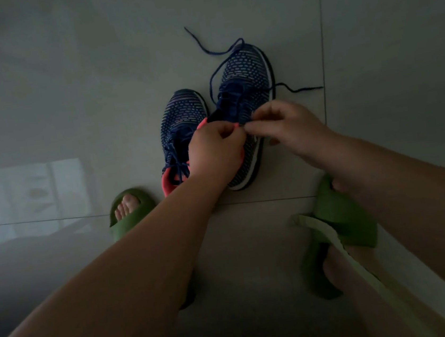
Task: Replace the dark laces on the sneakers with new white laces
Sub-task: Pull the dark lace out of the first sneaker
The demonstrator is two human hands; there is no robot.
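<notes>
Pinching the dark lace (239, 102) at the right sneaker (245, 88), the left hand (215, 148) and right hand (284, 126) are meeting over it; the left sneaker (180, 123) is lying just beside.

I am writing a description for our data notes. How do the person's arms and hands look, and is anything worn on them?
Both forearms are bare: no sleeves reach into view. The left hand and right hand carry no gloves, and no rings, watch or bracelet can be seen. The light is dim, so finer details such as nails cannot be told.
</notes>
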